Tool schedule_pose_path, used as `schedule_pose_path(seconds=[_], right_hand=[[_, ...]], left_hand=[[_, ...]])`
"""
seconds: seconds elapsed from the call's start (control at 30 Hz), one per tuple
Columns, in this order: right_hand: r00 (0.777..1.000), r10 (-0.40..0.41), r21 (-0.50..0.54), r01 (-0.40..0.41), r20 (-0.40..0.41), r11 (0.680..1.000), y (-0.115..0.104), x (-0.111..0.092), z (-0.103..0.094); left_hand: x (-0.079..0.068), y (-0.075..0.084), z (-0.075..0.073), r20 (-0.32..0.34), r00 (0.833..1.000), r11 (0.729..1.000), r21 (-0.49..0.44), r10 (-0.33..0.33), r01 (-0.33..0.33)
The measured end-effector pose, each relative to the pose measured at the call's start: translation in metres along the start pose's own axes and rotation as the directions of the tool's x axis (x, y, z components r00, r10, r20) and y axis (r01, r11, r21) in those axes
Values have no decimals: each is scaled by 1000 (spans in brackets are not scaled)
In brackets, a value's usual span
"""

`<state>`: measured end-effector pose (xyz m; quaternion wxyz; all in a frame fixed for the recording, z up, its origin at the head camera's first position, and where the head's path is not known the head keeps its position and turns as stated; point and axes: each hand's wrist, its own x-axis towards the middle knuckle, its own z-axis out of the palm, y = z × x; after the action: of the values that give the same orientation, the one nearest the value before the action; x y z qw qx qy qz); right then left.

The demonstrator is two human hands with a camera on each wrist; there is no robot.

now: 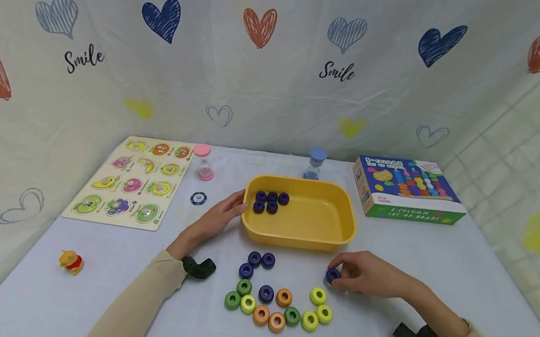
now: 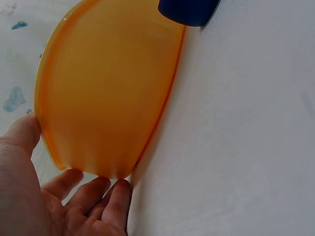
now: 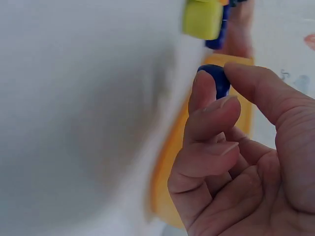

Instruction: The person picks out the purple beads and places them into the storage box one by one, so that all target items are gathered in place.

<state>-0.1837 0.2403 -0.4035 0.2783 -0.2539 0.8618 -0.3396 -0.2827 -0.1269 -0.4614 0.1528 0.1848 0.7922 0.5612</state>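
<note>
Thumb and fingertips of my right hand pinch a dark blue ring-shaped bead just in front of a yellow plastic tray. In the right wrist view, the bead shows between the fingertips. My left hand holds the tray's left end, the thumb at the rim and the other fingers against the outer wall in the left wrist view. Several dark blue beads lie grouped at the left inside the tray. In front of it, loose blue, green, orange and yellow beads lie on the cloth.
A fruit picture board, pink sand timer and round chip lie left of the tray. A small bear figure stands at front left. Behind are a blue sand timer and, rightward, a bead-set box.
</note>
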Motion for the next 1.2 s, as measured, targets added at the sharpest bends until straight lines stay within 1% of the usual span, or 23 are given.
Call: schedule_pose_path(seconds=[0.1, 0.2, 0.27, 0.37, 0.53, 0.7, 0.9, 1.03, 1.13, 1.2], right_hand=[[1000, -7, -6, 7, 13, 1000, -16, -4, -10], [1000, -18, -17, 18, 5, 1000, -32, -4, -23], [999, -38, -48, 38, -18, 998, -41, -1, -32], [997, -44, -112, 37, -59, 993, -51, 11, -45], [996, -36, -200, 20, -77, 980, -62, 46, -60], [999, -3, -255, -9, -44, 967, -65, 83, -68], [997, 70, -321, -64, 8, 945, -66, 126, -73], [991, 126, -344, -104, 41, 933, -65, 146, -72], [985, 166, -367, -134, 56, 920, -65, 157, -70], [980, 188, -386, -150, 63, 910, -65, 163, -68]], left_hand=[[-2, 0, 1, -18, 1000, 999, 31, -16, 16], [-3, 0, 2, -31, 999, 999, 46, -9, 11], [-4, 0, 2, -36, 999, 999, 49, -5, 7], [-3, -1, 2, -27, 1000, 999, 48, 6, -4], [-2, -6, 1, -19, 1000, 1000, 21, 6, -5], [1, -6, 1, -22, 999, 999, 19, 33, -32], [1, -8, 1, -25, 998, 998, 4, 66, -66], [2, -9, 2, -23, 998, 998, -3, 57, -57], [2, -9, 1, -30, 998, 999, 8, 53, -52], [3, -10, 1, -33, 998, 998, 9, 61, -60]])
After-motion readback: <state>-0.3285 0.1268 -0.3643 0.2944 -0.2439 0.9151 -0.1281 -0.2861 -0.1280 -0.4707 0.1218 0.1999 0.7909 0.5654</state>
